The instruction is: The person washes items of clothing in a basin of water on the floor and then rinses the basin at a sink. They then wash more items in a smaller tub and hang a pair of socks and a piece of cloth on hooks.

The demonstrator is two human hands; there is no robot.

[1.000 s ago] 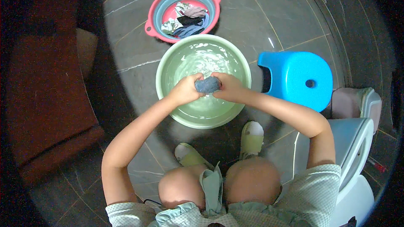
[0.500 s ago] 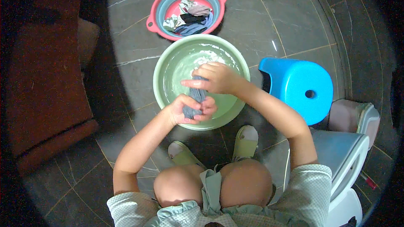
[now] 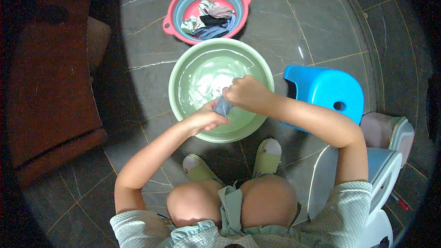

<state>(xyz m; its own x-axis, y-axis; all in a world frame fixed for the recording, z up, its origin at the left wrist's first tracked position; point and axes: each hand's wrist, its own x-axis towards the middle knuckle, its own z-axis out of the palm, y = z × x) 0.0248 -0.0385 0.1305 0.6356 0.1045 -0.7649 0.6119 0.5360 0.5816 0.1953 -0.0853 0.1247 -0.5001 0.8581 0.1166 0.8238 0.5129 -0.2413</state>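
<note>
A small bunched grey-blue cloth (image 3: 223, 106) is stretched between my two hands, over the near side of a pale green basin (image 3: 175, 101) of water. Its upper end is gripped by my right hand (image 3: 248, 93), which is closed in a fist with the knuckles up. My left hand (image 3: 207, 118) has hold of the lower end, its thumb and fingers around the fabric. Most of the cloth is hidden inside the hands, so I cannot tell what garment it is. Light glints off the rippled water (image 3: 206, 73) beyond it.
Behind the green basin stands a pink and blue-grey tub (image 3: 169, 11) with several pieces of crumpled laundry (image 3: 213, 20). At right are a blue stool (image 3: 321, 87) and lidded bins (image 3: 383, 165). My green shoes (image 3: 267, 157) rest on the dark tiles near the basin.
My right hand has turned over into a fist and shifted right. My left hand has rotated and its fingers look straighter. Less of the cloth shows between them, and both elbows have spread outward.
</note>
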